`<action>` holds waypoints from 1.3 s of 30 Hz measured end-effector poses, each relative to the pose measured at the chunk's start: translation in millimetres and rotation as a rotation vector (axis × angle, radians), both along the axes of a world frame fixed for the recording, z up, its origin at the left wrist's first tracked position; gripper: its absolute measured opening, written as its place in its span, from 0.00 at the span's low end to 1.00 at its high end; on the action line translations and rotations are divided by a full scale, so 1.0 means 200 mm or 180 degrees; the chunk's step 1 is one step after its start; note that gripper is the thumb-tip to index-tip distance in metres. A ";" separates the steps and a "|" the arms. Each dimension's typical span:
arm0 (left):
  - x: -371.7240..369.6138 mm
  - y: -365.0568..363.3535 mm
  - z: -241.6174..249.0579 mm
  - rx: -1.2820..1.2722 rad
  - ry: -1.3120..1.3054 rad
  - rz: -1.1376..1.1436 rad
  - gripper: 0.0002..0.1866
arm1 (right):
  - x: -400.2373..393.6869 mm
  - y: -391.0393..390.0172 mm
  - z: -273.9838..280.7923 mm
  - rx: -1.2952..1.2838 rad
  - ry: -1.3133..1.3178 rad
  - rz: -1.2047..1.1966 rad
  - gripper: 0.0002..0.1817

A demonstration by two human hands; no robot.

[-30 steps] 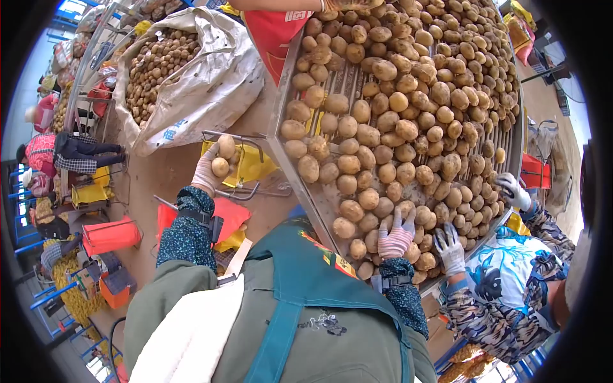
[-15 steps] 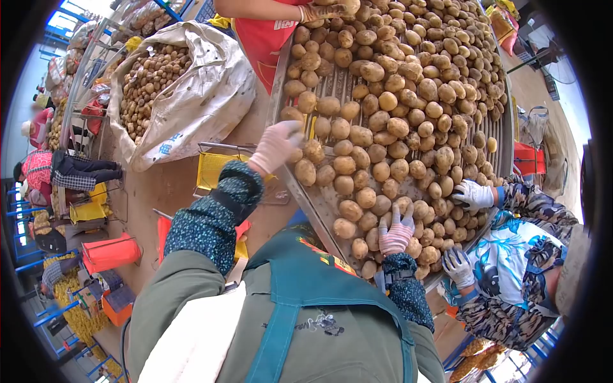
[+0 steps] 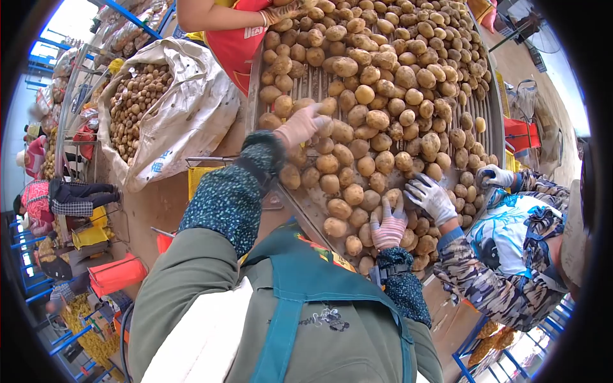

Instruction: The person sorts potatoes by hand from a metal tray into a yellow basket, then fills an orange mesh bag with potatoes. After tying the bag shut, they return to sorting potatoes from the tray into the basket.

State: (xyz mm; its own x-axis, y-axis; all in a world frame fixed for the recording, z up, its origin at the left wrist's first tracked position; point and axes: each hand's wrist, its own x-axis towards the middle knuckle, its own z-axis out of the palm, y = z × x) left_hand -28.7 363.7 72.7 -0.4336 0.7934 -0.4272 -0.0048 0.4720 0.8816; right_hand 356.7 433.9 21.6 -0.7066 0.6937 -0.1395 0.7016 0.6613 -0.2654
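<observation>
Brown potatoes (image 3: 377, 119) cover a sloping metal sorting table in front of me. My left hand (image 3: 300, 124), in a pale pink glove, reaches over the table's near left side. Its slightly blurred fingers stretch across the potatoes there, and no potato shows held in them. My right hand (image 3: 389, 230), in a pink-and-white striped glove, lies on potatoes near the lower edge with its fingers apart. Just right of it, a co-worker's gloved hand (image 3: 433, 199) spreads over the same heap.
The metal table rim (image 3: 300, 207) runs along my side. At left stands a big white sack (image 3: 198, 115) filled with potatoes. Another person's gloved hand (image 3: 290, 11) is at the top. The co-worker's second hand (image 3: 495, 175) rests at the right edge. A red crate (image 3: 117, 274) sits lower left.
My left hand has moved from the table's left rim inward over the potatoes. My right hand stays on the heap. The co-worker's nearer hand has shifted up beside it.
</observation>
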 end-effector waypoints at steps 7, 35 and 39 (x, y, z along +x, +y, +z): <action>0.02 -0.23 0.17 0.1123 -0.3371 0.1681 0.20 | 0.02 0.01 -0.05 0.0196 0.0390 0.0113 0.34; -0.30 -0.76 0.12 0.1348 -0.2001 0.1042 0.30 | 0.01 -0.02 -0.02 0.0190 0.0255 0.0034 0.34; -0.25 -1.39 -0.14 0.0810 -0.2262 0.2528 0.25 | 0.00 -0.01 -0.05 0.0265 0.0236 0.0075 0.34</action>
